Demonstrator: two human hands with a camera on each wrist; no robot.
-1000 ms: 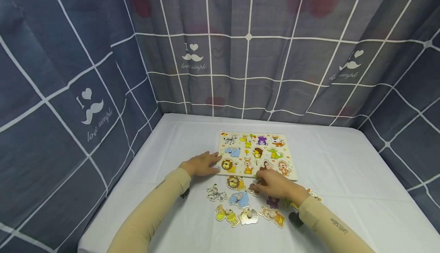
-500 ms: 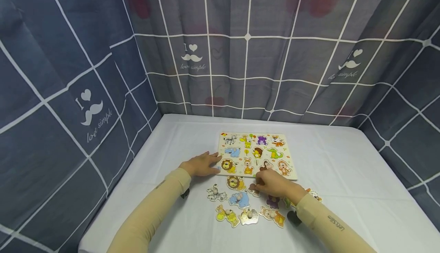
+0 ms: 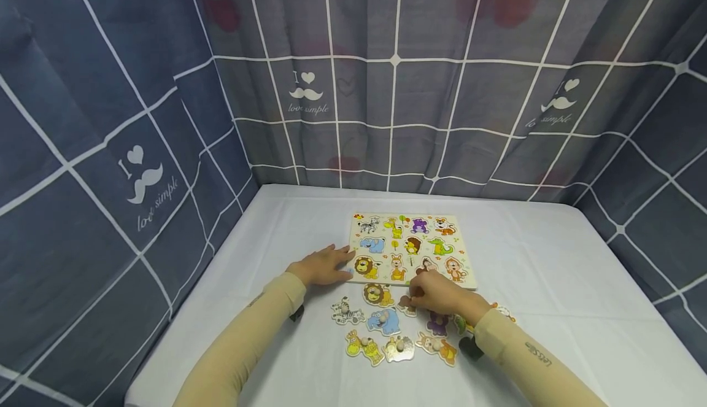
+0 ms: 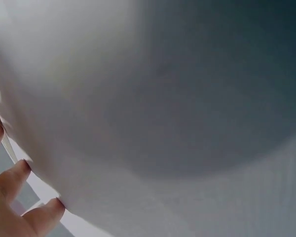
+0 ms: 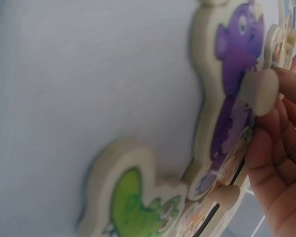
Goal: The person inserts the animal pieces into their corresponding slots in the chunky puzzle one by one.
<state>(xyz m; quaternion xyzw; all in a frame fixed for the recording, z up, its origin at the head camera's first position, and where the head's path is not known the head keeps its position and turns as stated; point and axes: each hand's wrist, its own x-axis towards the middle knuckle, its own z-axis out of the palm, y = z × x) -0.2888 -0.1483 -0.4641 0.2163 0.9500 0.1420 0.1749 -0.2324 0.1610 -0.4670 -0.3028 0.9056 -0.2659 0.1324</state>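
Observation:
My left hand (image 3: 322, 265) lies with its fingers spread at the left edge of a wooden animal puzzle board (image 3: 409, 280). In the left wrist view, its fingertips (image 4: 20, 168) touch that edge. Just below the board, my right hand (image 3: 439, 293) has curled fingers and pinches a brown animal puzzle piece (image 3: 405, 307), mostly hidden under it. The right wrist view shows its fingers (image 5: 266, 163) close beside a purple puzzle piece (image 5: 237, 54) with a round knob. A green puzzle piece (image 5: 130, 200) lies nearer that camera.
Loose knobbed pieces lie in front of the board: lion (image 3: 378, 295), zebra (image 3: 347, 312), elephant (image 3: 383, 321), giraffe (image 3: 365, 347), a pale piece (image 3: 399, 348) and kangaroo (image 3: 438, 348). More sit under the right wrist. White cloth (image 3: 298, 358) covers the table; checked curtains (image 3: 353, 88) surround it.
The right hand's fingers have drawn together onto the brown puzzle piece, having been more spread a second ago. The left hand stays at the board's edge.

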